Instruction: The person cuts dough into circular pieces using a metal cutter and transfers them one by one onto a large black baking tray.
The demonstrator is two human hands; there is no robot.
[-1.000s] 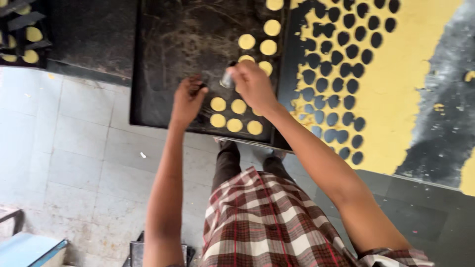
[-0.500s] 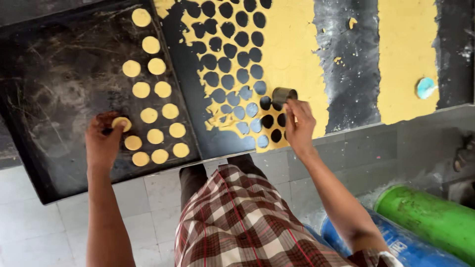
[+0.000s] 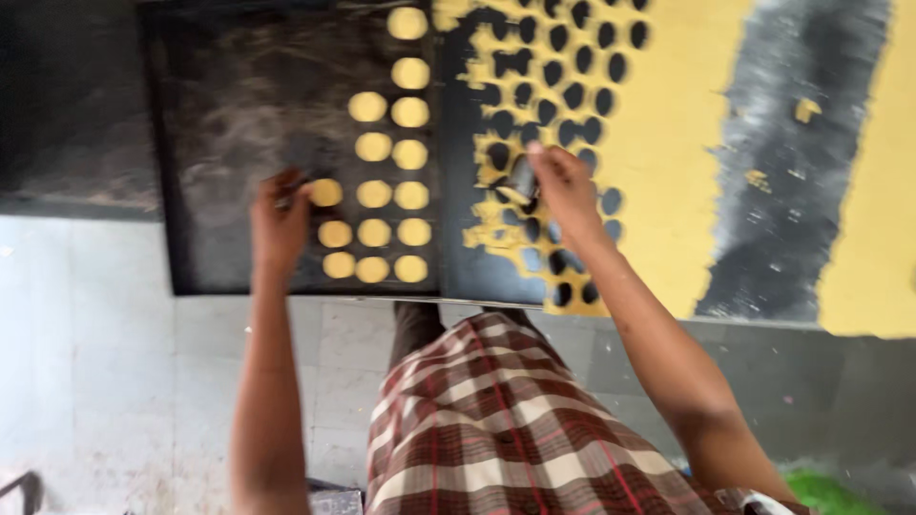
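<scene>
Left of centre, our left hand point(image 3: 279, 221) rests on the dark tray point(image 3: 229, 114), its fingertips on a yellow disc point(image 3: 325, 193) at the end of the rows; blur hides whether it pinches the disc. Right of centre, our right hand point(image 3: 563, 189) is closed around a small dark cutter point(image 3: 522, 179) over the punched dough sheet point(image 3: 668, 114) on the tabletop point(image 3: 792, 210). Motion blur smears the cutter's outline, and the sheet runs off the frame's top edge.

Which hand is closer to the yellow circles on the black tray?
Left. The left hand touches a yellow circle on the black tray. The right hand is off to the side, over the dough sheet.
</scene>
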